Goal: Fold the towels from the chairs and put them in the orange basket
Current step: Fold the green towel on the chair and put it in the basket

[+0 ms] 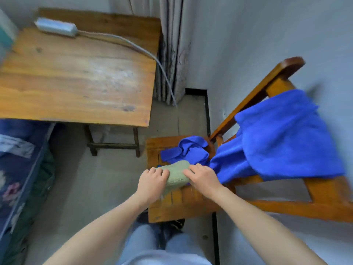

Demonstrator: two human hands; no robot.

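Observation:
A small folded green towel point(177, 173) lies on the seat of a wooden chair point(181, 203). My left hand point(152, 182) grips its left end with curled fingers. My right hand point(202, 178) holds its right end, fingers bent over the cloth. A crumpled blue towel point(189, 150) sits on the seat just behind the green one. A larger blue towel point(282, 134) hangs over the chair's back and arm on the right. No orange basket is in view.
A wooden table point(76, 77) stands at the left with a white power strip point(56, 27) and its cable. Grey curtain point(172, 50) hangs behind. A bed with dark patterned bedding point(17, 169) is at the far left. The wall is close on the right.

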